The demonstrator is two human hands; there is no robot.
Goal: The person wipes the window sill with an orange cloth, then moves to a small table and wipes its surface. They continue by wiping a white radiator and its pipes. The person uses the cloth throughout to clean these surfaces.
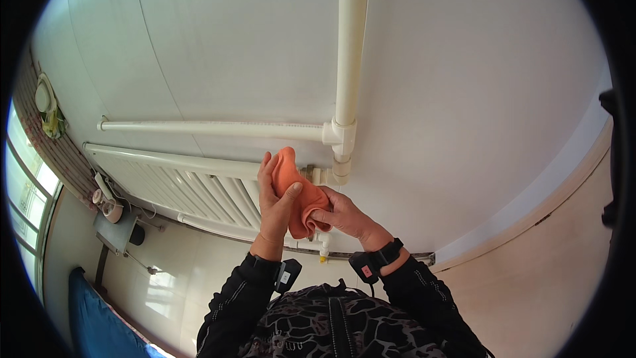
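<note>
An orange cloth [299, 194] is bunched between my two hands, in front of the right end of a white wall radiator [213, 171]. My left hand [274, 209] grips its left side, with the thumb lying across the front and the fingers spread up along the edge. On the other side, my right hand [345, 216] pinches a lower fold between thumb and fingers. The cloth hides part of the radiator's end and its pipe fitting. Whether the cloth touches the radiator, I cannot tell.
A thick white vertical pipe [352, 44] meets a horizontal pipe [213, 129] at a tee above my hands. At the left stand a small table [115, 231] with appliances, a patterned curtain [49, 144] and a blue cover [94, 313]. Pale tiles [198, 278] form the floor.
</note>
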